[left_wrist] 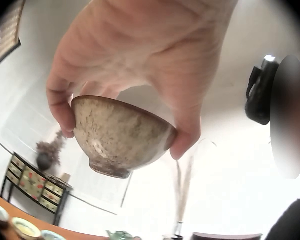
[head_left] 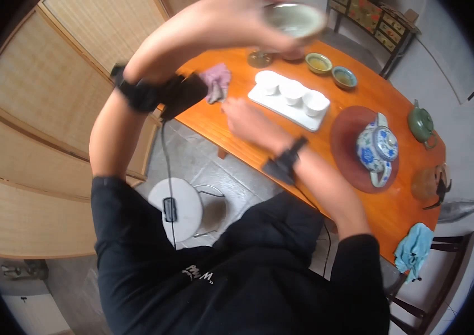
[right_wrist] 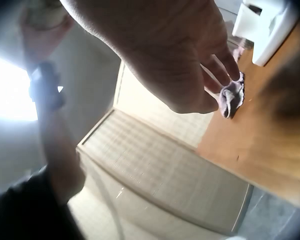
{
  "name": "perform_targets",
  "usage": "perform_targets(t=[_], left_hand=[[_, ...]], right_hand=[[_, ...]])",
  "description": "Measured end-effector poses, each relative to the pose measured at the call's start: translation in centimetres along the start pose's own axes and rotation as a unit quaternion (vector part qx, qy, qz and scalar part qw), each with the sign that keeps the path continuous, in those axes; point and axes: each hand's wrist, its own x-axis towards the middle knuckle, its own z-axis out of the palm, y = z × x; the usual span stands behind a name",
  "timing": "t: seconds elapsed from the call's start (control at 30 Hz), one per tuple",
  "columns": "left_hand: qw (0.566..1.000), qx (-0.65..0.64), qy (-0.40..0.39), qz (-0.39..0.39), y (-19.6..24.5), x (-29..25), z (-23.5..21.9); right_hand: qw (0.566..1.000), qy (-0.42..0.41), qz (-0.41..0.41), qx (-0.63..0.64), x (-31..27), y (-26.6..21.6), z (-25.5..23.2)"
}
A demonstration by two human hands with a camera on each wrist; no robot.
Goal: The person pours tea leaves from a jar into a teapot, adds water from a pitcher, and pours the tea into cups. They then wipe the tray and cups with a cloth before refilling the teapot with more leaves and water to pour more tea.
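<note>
My left hand (head_left: pixel 220 25) holds a small bowl (left_wrist: pixel 122 132) high above the table, thumb and fingers spread across its rim. The bowl has a mottled beige-brown outside; in the head view its pale, glossy inside (head_left: pixel 294 21) shows. Lower down, my right hand (head_left: pixel 248 120) is over the table's near left edge, its fingers loosely bent. A crumpled pinkish-purple cloth (head_left: pixel 216 78) lies right at its fingertips; in the right wrist view the cloth (right_wrist: pixel 232 99) shows just beyond the fingers. A white tray (head_left: pixel 287 110) with three white cups stands beside that hand.
Two tea bowls (head_left: pixel 319 63) with yellowish liquid stand behind the tray. To the right, a blue-and-white teapot (head_left: pixel 377 146) sits on a round reddish mat (head_left: pixel 346 134). A green teapot (head_left: pixel 421 124), a brownish pot (head_left: pixel 427 183) and a turquoise cloth (head_left: pixel 414 250) are farther right.
</note>
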Motion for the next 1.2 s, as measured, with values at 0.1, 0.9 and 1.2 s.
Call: perform_targets(t=[0.1, 0.9, 1.2], left_hand=[[0.997, -0.013, 0.074, 0.016, -5.3, -5.9, -3.1], [0.997, -0.079, 0.014, 0.005, -5.9, -5.4, 6.6], [0.982, -0.146, -0.068, 0.094, 3.0, -2.4, 10.3]], right_hand=[[0.999, 0.017, 0.042, -0.028, 8.1, 3.6, 4.2], [0.875, 0.434, 0.037, 0.211, -8.5, -9.6, -8.1], [0.641, 0.499, 0.070, 0.579, -13.0, -10.5, -15.0]])
